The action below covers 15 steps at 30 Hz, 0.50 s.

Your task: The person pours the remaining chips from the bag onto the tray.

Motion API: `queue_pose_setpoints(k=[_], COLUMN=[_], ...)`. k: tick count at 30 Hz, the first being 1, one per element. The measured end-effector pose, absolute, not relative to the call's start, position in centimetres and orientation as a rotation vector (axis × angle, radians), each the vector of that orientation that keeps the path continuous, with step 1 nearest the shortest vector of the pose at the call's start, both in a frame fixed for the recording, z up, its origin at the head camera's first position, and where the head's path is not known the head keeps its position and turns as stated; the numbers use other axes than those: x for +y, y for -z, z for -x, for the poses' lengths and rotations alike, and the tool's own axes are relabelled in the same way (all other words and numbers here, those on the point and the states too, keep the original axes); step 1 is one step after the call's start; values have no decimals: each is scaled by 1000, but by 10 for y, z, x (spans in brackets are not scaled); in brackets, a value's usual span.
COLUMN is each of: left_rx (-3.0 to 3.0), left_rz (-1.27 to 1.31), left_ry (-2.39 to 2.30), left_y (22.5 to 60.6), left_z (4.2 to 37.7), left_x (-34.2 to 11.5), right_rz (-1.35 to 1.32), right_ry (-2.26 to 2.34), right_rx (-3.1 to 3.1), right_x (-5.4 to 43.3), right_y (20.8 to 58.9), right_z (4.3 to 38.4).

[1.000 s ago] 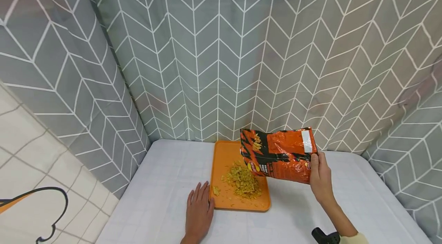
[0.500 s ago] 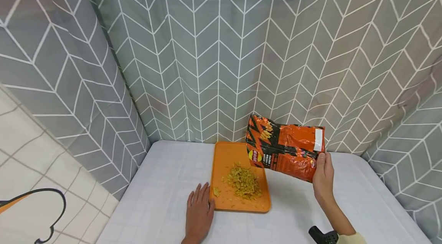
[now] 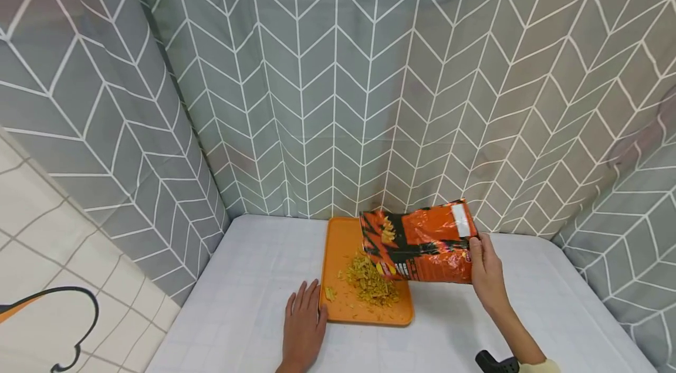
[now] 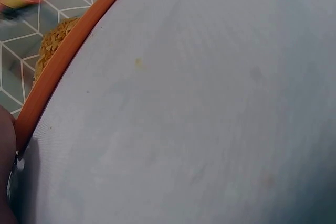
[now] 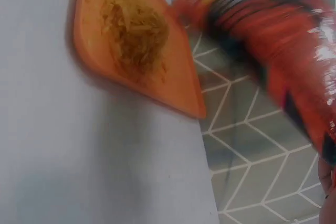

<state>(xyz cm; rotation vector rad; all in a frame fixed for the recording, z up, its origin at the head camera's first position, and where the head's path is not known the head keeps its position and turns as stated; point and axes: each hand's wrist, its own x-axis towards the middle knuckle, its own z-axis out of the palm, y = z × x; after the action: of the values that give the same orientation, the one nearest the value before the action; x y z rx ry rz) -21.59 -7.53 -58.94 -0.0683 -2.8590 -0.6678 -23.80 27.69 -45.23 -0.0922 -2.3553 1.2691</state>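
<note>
My right hand (image 3: 487,270) grips an orange and black snack bag (image 3: 422,244) by its right end. The bag is held sideways, its left end over the right part of an orange tray (image 3: 338,235). On the tray lies a heap of yellow crumbled snack pieces (image 3: 369,282), also visible in the right wrist view, where the bag is blurred. My left hand (image 3: 304,326) rests flat with its fingers stretched out, its thumb side at the tray's left edge. Only a sliver of that hand shows in the left wrist view, beside the tray rim (image 4: 68,53).
The tray stands on a white-covered table (image 3: 248,267). Behind it hangs a grey curtain (image 3: 338,97) with white zigzag lines, which also closes in the sides. A black device (image 3: 496,362) sits at my right wrist.
The bag first rose to the right with my right hand, then came back down to the left over the tray. My left hand and the tray stayed in place.
</note>
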Motion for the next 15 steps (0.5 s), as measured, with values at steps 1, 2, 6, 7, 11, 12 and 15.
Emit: queue_pose_setpoints(k=[1,2,6,7,11,12,15], left_rx=[-2859,-2861,-2863,-2862,-2866,-2866,-2856], left_rz=[69,67,55,53,50,51,62], left_ry=[664,662,659,656,657,659,666], left_y=[589,589,588,588,586,585,585], left_z=[216,216,216,216,215,215,216], left_x=[-75,-75,-75,-75,-75,-75,-74], right_rz=[70,57,174,202,119,76,41], right_ry=[-1219,-1189,-1384,-1443,-1314,-1236,-1109], right_rx=[-2376,-2386,-2268,-2233,-2289,-2317,-2353], right_x=[276,276,273,272,271,271,272], right_y=[453,453,449,448,451,452,455], right_z=[238,238,238,239,241,241,239])
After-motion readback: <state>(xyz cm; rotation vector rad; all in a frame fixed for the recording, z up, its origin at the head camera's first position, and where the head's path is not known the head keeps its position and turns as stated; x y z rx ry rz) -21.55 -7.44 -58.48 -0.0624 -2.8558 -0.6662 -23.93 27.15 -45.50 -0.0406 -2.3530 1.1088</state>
